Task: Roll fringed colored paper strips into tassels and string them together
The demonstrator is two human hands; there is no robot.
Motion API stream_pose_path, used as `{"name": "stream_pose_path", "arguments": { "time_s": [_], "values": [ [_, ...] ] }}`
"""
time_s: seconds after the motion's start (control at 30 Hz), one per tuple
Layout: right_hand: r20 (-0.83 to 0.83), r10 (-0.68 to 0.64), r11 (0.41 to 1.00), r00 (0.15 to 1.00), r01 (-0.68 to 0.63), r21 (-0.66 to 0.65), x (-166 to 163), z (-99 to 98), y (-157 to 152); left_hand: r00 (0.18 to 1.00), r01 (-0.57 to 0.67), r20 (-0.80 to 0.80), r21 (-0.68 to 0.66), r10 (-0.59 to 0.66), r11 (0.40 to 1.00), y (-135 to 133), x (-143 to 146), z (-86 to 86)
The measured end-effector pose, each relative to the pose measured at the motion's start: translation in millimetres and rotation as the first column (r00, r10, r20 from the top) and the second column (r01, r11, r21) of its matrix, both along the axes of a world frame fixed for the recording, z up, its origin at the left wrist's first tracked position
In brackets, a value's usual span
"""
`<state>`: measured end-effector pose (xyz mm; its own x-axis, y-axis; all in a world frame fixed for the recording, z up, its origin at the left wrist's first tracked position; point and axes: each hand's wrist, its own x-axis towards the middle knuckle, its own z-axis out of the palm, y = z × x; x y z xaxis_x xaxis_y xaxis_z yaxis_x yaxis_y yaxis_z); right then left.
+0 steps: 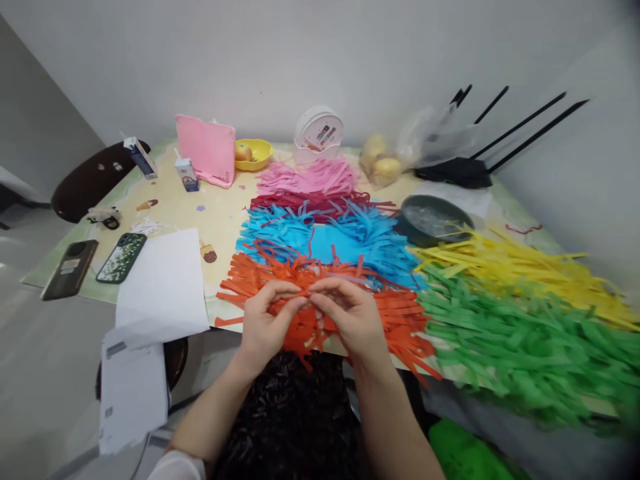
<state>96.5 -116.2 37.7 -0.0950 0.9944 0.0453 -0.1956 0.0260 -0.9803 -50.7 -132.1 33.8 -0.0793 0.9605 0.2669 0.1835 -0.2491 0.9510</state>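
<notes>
Orange paper fringe (400, 320) lies across the near edge of the table, its cut strips spread to both sides. Over its middle, my left hand (270, 317) pinches an orange strip between thumb and forefinger. Close beside it, my right hand (350, 313) is closed in a pinch on the same orange strip, the fingertips of both hands almost touching. Just beyond the hands is blue paper fringe (330, 240), then dark red fringe (320, 205) and pink fringe (310, 177). The exact part held between the fingertips is mostly hidden.
Green fringe (525, 340) and yellow fringe (530, 267) fill the right side, near a dark bowl (435, 223) and a black router (455, 173). At left are two phones (70, 270), white paper (163, 287) and a pink tablet case (206, 150). A yellow fruit bowl (263, 153) stands behind.
</notes>
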Motion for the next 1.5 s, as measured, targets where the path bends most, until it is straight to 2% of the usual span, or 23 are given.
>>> {"name": "stream_pose_path", "arguments": {
  "time_s": [0.07, 0.17, 0.3, 0.37, 0.5, 0.57, 0.7, 0.83, 0.9, 1.03, 1.1, 1.2, 1.27, 1.43, 1.5],
  "values": [
    [-0.051, 0.031, 0.999, 0.998, -0.033, -0.036, -2, -3.2, -1, 0.996, 0.01, 0.087, -0.029, -0.008, 1.0, -1, 3, -1.6],
    [-0.09, 0.046, 0.998, 0.995, -0.05, -0.042, -5, -7.5, -4, 0.992, 0.028, 0.127, -0.022, -0.025, 0.999, -1, 4, -1.3],
    [-0.02, -0.112, 0.994, 0.993, 0.112, -0.001, -9, -8.3, -7, 0.983, 0.115, 0.149, -0.072, -0.104, 0.991, -3, 2, 0.8],
    [0.009, -0.143, 0.99, 0.99, 0.143, 0.011, -11, -7.3, -7, 0.981, 0.144, 0.145, -0.088, -0.13, 0.986, -4, 2, 0.4],
    [0.026, -0.009, 1.0, 1.0, 0.009, -0.016, -9, -6.8, -7, 0.986, 0.121, 0.127, -0.111, -0.107, 0.986, -8, 2, -4.4],
    [0.035, 0.003, 1.0, 0.999, -0.003, -0.002, -4, -7.2, -6, 0.981, 0.124, 0.163, -0.124, -0.103, 0.985, -10, 2, -6.3],
    [0.146, -0.131, 0.988, 0.981, 0.117, 0.1, 3, -5.1, -8, 0.965, 0.178, 0.215, -0.122, -0.15, 0.976, -7, 0, -3.1],
    [0.254, -0.207, 0.965, 0.945, 0.155, 0.21, 0, -0.3, -13, 0.99, 0.104, 0.099, -0.069, -0.097, 0.992, -4, -1, 2.6],
    [0.231, -0.266, 0.951, 0.936, 0.216, 0.22, -2, 0.7, -15, 0.995, 0.07, 0.083, -0.074, -0.063, 0.995, -3, -2, 1.8],
    [0.131, -0.423, 0.89, 0.897, 0.385, 0.243, -2, 3.0, -15, 0.986, 0.01, 0.166, -0.129, 0.012, 0.992, -1, -12, -6.6],
    [0.157, -0.409, 0.892, 0.899, 0.358, 0.276, -2, 5.8, -13, 0.979, -0.011, 0.199, -0.161, 0.044, 0.987, -1, -19, -9.9],
    [0.287, -0.218, 0.949, 0.933, 0.134, 0.284, -8, 10.0, -10, 0.982, 0.008, 0.187, -0.177, 0.025, 0.984, -3, -27, -9.2],
    [0.332, -0.134, 0.961, 0.934, 0.041, 0.272, -14, 11.0, -9, 0.987, 0.032, 0.162, -0.165, -0.005, 0.986, -5, -28, -6.4],
    [0.29, -0.218, 0.942, 0.932, 0.123, 0.313, -29, 7.5, -9, 0.995, 0.027, 0.098, -0.131, -0.014, 0.991, -13, -23, -4.3],
    [0.282, -0.244, 0.932, 0.928, 0.144, 0.333, -33, 4.6, -10, 0.999, 0.014, 0.031, -0.112, -0.01, 0.994, -13, -33, -5.1]
  ]
}}
